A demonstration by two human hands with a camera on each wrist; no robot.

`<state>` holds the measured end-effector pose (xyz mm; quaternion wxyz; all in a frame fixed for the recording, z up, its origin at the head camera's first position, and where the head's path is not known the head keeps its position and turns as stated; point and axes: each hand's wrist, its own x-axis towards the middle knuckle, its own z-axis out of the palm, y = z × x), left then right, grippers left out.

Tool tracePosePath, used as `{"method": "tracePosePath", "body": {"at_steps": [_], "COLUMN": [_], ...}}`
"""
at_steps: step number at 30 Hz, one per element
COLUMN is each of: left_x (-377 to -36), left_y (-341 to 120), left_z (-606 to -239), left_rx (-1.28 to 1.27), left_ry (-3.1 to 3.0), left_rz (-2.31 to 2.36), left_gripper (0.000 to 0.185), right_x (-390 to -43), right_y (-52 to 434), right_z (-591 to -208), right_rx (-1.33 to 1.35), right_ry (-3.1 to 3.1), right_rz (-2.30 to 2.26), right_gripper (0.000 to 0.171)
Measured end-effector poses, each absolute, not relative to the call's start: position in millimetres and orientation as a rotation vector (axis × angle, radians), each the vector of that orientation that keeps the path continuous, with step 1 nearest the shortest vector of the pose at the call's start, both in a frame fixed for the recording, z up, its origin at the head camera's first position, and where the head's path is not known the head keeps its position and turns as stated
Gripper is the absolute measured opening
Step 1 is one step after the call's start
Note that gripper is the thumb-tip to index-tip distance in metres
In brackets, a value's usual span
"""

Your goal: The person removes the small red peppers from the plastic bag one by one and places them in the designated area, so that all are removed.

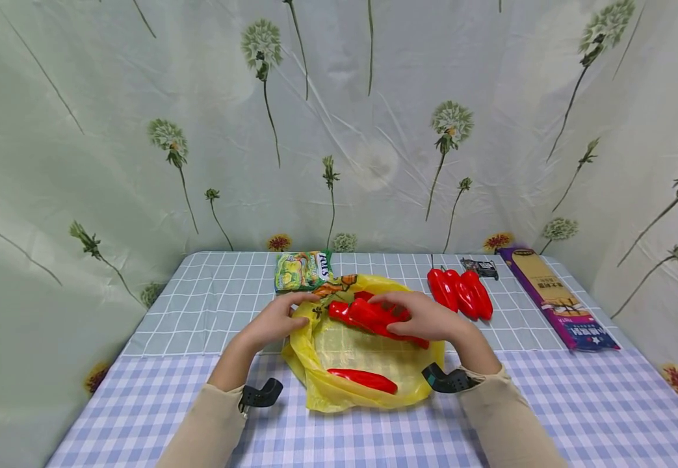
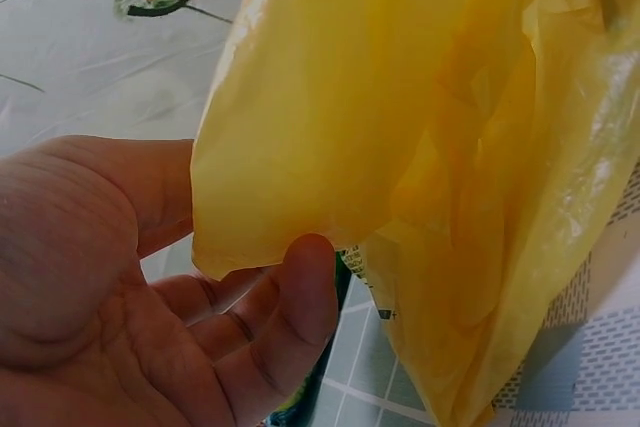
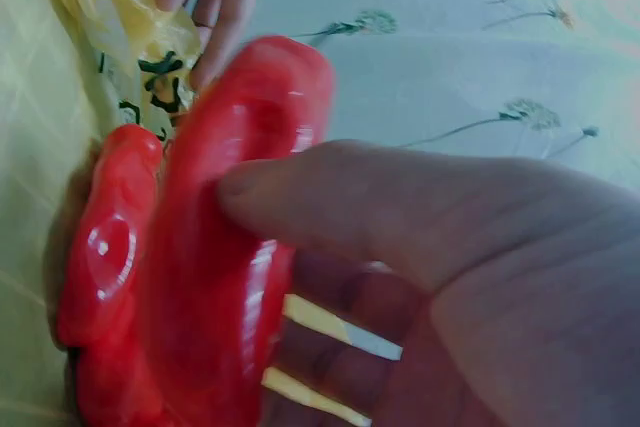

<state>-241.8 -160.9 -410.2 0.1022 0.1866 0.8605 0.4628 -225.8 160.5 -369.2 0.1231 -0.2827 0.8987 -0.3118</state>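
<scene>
One red pepper [image 1: 363, 380] lies nearest in yellow bag [image 1: 321, 370]. Left hand [image 1: 273, 320] pinches bag's far-left edge; right hand [image 1: 426, 316] grips peppers [image 1: 368, 315] over it.

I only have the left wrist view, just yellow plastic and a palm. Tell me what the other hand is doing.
Observer: The right hand grips a bunch of red peppers over the open mouth of the yellow bag.
Operator: Say whether anything is already in the bag.
Observer: One red pepper lies inside, near the person's side.
Operator: List what is left on the table.
Observer: Three more red peppers lie to the right of the bag, beside a long purple box; a green snack packet lies behind the bag.
Operator: Confirm the left hand's grip.
Observer: The left hand pinches the bag's rim on the left side.
</scene>
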Motion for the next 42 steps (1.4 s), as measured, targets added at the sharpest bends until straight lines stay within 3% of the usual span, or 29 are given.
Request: {"method": "tracePosePath", "body": {"at_steps": [26,42], "left_x": [-240,-239], "left_y": [-159,-158], "left_z": [-409,-409], "left_rx": [0.546,0.517], "left_ry": [2.578,2.555], "left_rz": [1.305,1.324], "left_gripper": [0.044,0.045], "right_x": [-239,-248], "right_y": [209,232], "right_z": [-356,-362], "right_rx": [-0.479,0.075], "right_ry": [2.928,2.968], "right_rz": [-1.377,-1.639], "right_gripper": [0.068,0.067]}}
